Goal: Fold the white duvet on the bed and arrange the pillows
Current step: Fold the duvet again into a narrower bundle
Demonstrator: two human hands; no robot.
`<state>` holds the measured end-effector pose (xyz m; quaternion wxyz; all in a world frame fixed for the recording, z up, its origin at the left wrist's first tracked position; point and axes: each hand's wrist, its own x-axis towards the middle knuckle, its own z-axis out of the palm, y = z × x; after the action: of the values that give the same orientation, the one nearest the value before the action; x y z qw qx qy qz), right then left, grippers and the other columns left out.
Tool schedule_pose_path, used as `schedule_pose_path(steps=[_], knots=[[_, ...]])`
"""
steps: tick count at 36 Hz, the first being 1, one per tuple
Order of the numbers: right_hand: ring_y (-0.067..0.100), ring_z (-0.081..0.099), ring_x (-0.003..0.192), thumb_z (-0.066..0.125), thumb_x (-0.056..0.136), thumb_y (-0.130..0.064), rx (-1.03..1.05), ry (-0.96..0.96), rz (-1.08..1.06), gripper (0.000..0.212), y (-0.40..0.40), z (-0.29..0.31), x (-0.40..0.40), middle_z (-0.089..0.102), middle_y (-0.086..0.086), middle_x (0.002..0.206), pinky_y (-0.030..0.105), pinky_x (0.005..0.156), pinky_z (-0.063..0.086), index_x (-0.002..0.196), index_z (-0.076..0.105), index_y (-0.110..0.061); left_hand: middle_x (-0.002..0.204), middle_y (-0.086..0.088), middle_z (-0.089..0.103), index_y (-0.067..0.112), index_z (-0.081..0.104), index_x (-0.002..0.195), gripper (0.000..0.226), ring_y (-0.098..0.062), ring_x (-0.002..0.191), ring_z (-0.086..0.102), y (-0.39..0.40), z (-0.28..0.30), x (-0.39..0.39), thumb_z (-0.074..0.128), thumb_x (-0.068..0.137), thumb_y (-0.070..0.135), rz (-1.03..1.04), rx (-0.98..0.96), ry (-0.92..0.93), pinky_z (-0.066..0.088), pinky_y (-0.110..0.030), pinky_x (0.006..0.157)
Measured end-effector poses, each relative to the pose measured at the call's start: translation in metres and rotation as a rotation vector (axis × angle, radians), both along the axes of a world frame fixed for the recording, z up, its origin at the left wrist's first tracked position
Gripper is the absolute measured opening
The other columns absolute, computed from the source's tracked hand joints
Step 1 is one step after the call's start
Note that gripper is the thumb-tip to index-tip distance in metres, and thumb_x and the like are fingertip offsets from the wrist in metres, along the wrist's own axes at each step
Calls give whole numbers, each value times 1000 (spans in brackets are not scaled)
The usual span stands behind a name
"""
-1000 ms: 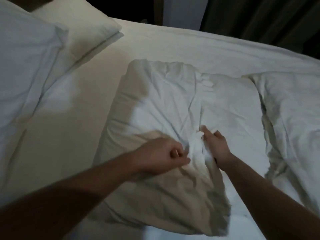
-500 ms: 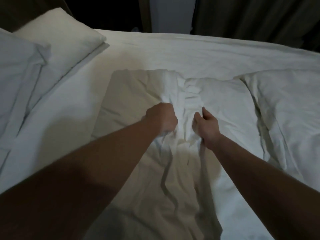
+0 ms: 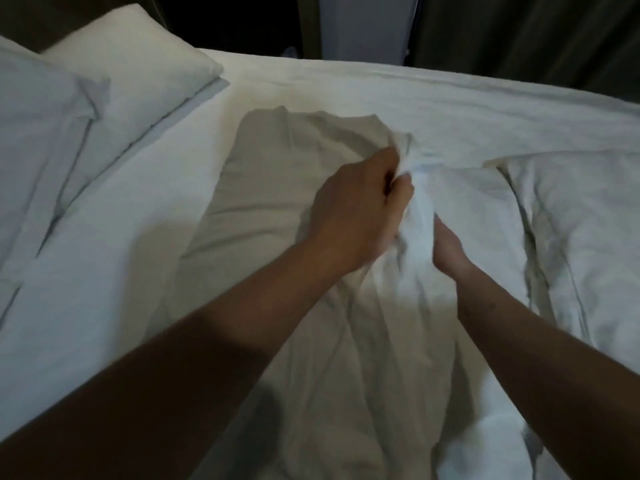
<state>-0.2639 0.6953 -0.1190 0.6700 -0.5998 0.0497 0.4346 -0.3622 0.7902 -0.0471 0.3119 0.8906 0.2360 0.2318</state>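
Both arms reached out over the bed. The left hand gripped a bunched ridge of the white duvet near the middle of the bed, its fingers curled into the cloth. The right hand was just beside it on the ridge's other side, partly buried in the folds, so its grip was unclear. Two pillows lay overlapping at the bed's left edge. Another pillow lay toward the right edge, touching the duvet. Dark curtains hung beyond the far edge.
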Motion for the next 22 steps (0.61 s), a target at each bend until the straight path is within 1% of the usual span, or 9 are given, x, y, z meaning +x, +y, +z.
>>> schedule_pose_path(steps=[1,3,7,10,13,16,17,20,22], knots=[[20,64,106,39,100,3,80,79,-77,33,-7,-12,7,66,0,109,15,65,53,122,58,-13,57,3,44,24,31,66,34,-25,63,54,3,-26,3,47,95,35,6,-1,107,38,-35,56],[20,65,109,42,99,-1,24,186,-204,42,-26,-38,20,68,1,121,27,77,56,139,51,-14,68,-2,57,22,36,72,29,-33,76,60,8,-83,-2,45,94,39,0,8,344,38,-35,59],[18,64,102,46,101,-7,-100,141,-91,37,-42,-55,26,64,2,126,31,83,54,137,53,-13,86,-6,63,25,41,79,22,-30,87,61,9,-143,-22,46,98,37,-39,-64,560,36,-34,65],[16,66,107,50,100,-6,-86,126,-90,38,-35,-53,26,67,4,122,29,84,55,137,53,-12,66,5,49,24,39,77,26,-28,75,58,4,-130,-13,44,99,37,-70,-33,486,42,-37,65],[21,67,108,53,98,-10,-61,146,-89,40,-22,-46,25,69,7,118,26,78,53,137,54,-12,57,8,39,24,36,74,29,-21,60,49,0,-97,-4,45,99,36,-58,47,283,41,-37,59],[24,67,86,55,93,-10,47,220,-86,36,2,-32,31,69,11,105,24,63,52,128,62,-5,55,7,37,23,35,73,31,-14,53,43,-8,-59,6,46,100,32,-4,60,46,34,-33,54],[26,62,84,54,91,-14,79,218,-75,38,11,-26,35,66,12,103,25,70,52,126,63,-2,55,7,37,23,34,73,31,-13,52,42,-12,-50,9,47,100,31,-3,55,-22,33,-32,53],[33,59,108,42,96,-21,218,230,-166,39,28,-17,51,61,12,103,36,105,44,120,60,3,55,6,38,23,34,73,30,-19,54,47,-21,-56,18,47,99,31,-14,37,-87,35,-33,53],[34,63,109,32,102,-27,262,256,-238,46,25,-17,61,66,16,110,39,100,48,119,61,5,57,5,39,26,33,75,29,-26,59,52,-17,-90,15,47,99,35,-17,71,51,36,-35,54]])
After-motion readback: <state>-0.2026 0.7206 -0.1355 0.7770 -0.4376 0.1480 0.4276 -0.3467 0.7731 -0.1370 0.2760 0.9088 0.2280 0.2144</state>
